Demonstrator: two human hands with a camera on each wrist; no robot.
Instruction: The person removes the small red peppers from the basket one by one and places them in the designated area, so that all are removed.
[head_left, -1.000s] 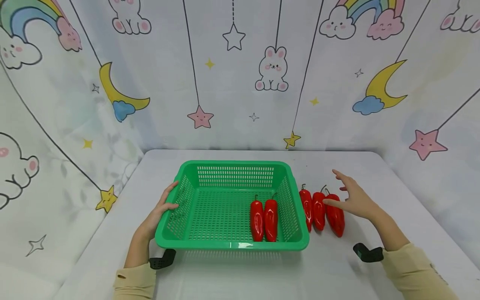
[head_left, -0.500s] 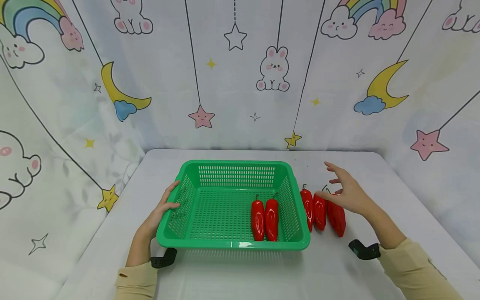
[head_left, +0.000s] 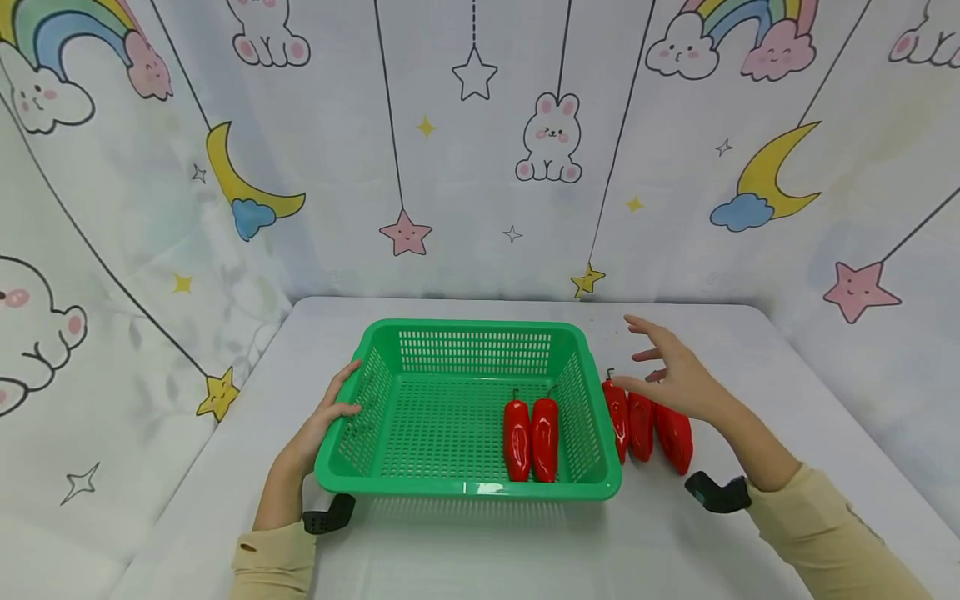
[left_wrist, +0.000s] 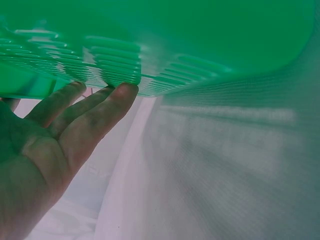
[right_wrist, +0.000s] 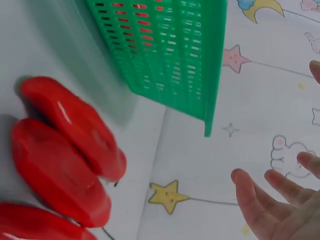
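My left hand (head_left: pixel 311 437) grips the left rim of a green plastic basket (head_left: pixel 465 489), thumb over the edge. In the left wrist view, several fingers (left_wrist: pixel 95 117) reach against the slotted outer wall of the basket (left_wrist: pixel 200 35). Two glossy red peppers (head_left: pixel 517 442) lie side by side inside, near the right wall. Three more red peppers (head_left: pixel 675 437) rest on the table just right of the basket. Over their stem ends my right hand (head_left: pixel 678 379) hovers with fingers spread and nothing held. The right wrist view shows these outside peppers (right_wrist: pixel 60 170) below the hand.
A white-covered table (head_left: pixel 480 550) carries everything. Behind and beside it hangs a pale cloth (head_left: pixel 480 167) printed with stars, moons and rabbits. Black wrist cameras (head_left: pixel 330 515) sit at both wrists.
My right hand has moved left over the outside peppers towards the basket's right rim, fingers still spread. The left hand, basket and peppers stay in place.
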